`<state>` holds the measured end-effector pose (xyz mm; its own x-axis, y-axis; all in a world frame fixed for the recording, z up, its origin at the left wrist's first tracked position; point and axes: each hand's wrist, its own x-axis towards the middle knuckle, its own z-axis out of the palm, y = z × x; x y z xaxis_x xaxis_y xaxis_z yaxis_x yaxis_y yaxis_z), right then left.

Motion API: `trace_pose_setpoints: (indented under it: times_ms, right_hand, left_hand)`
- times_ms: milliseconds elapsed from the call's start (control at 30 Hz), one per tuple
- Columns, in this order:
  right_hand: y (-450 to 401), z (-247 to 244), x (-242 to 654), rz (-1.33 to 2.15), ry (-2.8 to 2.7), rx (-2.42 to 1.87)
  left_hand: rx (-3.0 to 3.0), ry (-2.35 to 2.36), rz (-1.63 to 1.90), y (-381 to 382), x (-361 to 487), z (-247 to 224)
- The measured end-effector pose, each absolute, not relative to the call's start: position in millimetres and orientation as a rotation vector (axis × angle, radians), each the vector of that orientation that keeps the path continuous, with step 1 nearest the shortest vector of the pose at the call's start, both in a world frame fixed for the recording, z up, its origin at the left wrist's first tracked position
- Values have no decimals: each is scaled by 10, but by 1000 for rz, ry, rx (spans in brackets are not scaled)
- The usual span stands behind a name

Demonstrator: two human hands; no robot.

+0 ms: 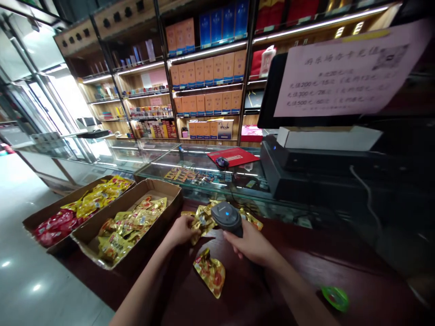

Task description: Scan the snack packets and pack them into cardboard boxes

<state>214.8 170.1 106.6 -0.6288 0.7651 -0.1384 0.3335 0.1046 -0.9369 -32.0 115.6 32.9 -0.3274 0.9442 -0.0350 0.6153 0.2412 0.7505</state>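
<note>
My right hand (249, 242) grips a dark handheld barcode scanner (227, 218), its blue light showing. My left hand (181, 230) holds a crumpled gold foil snack packet (202, 224) just left of the scanner, with the scanner's nose close to it. A similar packet (210, 273) lies on the dark wooden counter (299, 258) below my hands. Further gold packets (250, 218) sit partly hidden behind my right hand. To my left stand two cardboard boxes: one (159, 222) holds yellow packets, the other (44, 222) holds red and yellow ones.
A glass display case (204, 174) runs behind the counter, with a computer mouse (222, 162) on a red mat (233, 156). A black till (282, 170) and a handwritten paper sign (346, 72) stand at right. A green disc (335, 299) lies on the counter. Boxed goods fill the shelves (204, 77).
</note>
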Motion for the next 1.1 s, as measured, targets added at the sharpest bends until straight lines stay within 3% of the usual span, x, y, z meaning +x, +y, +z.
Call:
trace_pose_setpoints:
  times_ms: [133, 267, 1100]
  right_hand:
    - [1776, 965, 2138, 1506, -1992, -1071]
    - [1830, 858, 2139, 1463, -2002, -1064]
    - [1790, 825, 2092, 1542, -1993, -1070]
  left_hand:
    - [1120, 1642, 1420, 1468, -173, 218]
    - [924, 1385, 1624, 1658, 54, 111]
    - [783, 1196, 1611, 1540, 207, 158]
